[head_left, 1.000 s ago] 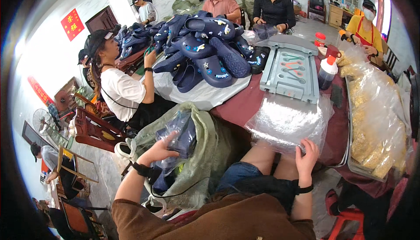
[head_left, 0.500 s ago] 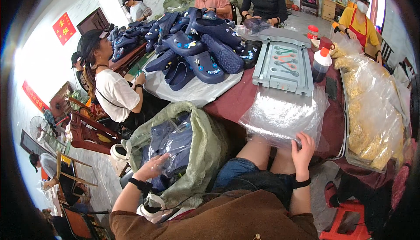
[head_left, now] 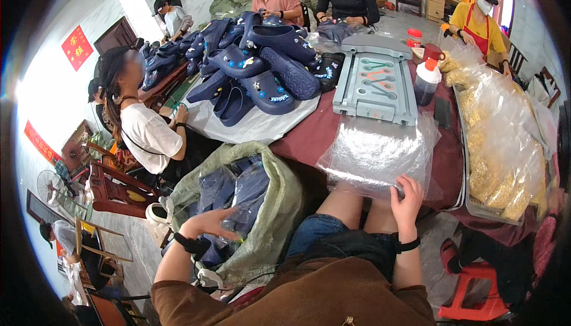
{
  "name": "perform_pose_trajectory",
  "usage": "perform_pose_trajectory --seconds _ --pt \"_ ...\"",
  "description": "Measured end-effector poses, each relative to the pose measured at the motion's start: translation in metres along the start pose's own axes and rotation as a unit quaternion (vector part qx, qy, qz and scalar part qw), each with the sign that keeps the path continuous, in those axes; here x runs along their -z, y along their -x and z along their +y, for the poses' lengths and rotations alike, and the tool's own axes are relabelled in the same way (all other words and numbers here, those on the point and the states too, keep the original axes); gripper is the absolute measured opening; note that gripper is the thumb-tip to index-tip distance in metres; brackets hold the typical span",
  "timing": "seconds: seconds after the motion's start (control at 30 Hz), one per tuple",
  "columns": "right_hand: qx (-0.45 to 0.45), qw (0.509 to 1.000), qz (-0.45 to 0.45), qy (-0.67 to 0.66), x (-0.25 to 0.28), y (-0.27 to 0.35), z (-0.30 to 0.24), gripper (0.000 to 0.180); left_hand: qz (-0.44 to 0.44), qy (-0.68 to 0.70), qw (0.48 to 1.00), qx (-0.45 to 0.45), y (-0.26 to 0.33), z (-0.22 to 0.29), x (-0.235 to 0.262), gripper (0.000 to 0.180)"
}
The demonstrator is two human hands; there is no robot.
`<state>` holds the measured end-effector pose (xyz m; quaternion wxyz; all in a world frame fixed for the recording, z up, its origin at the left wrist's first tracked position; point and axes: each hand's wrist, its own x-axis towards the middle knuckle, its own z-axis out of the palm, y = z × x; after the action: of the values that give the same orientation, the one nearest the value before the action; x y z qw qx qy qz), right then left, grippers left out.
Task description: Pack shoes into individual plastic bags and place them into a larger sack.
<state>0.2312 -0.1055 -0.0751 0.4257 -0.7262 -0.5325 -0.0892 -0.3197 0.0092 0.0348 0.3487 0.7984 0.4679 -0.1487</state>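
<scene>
From the worker's seat, the maroon-covered table (head_left: 297, 143) spreads toward twelve o'clock. Navy clogs (head_left: 238, 63) are heaped on it near eleven-thirty. Between ten and eleven, a green woven sack (head_left: 279, 180) gapes around plastic-wrapped navy bundles (head_left: 250, 190). Just past twelve sits a grey device (head_left: 376, 82); nearer, clear plastic sheets (head_left: 380, 153) lie toward one. The left hand (head_left: 208, 223) spreads its fingers over the sack's mouth. The right hand's (head_left: 408, 198) fingers half curl at the sheets' near edge; whether they pinch, I can't tell.

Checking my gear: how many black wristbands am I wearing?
2: one wristband behind your left hand, by the sack; another behind your right hand, at the clear plastic. Any under the sleeves would be hidden.
</scene>
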Motion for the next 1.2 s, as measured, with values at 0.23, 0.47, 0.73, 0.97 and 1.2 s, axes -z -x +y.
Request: perform_pose_trajectory --seconds 0.23,0.47,0.73,0.97,1.2 --pt "0.004 1.000 0.006 -0.008 -0.002 0.001 -0.001 0.028 0.138 0.043 0.988 -0.061 0.072 0.096 0.012 0.082" --pt "0.042 0.999 0.009 -0.004 0.003 -0.003 0.003 0.027 0.253 0.108 0.949 0.156 0.161 0.031 0.003 0.065" --pt "0.041 0.999 0.000 0.004 -0.005 0.000 0.007 0.028 0.450 0.489 0.716 -0.214 0.223 0.113 0.042 0.058" --pt "0.041 0.999 -0.002 0.012 -0.005 0.002 0.012 0.029 0.381 0.564 0.629 -0.376 0.144 0.163 0.118 0.041" --pt "0.010 1.000 -0.017 -0.011 0.002 0.001 0.000 0.028 0.337 0.622 0.590 -0.390 0.002 0.204 0.202 0.022"
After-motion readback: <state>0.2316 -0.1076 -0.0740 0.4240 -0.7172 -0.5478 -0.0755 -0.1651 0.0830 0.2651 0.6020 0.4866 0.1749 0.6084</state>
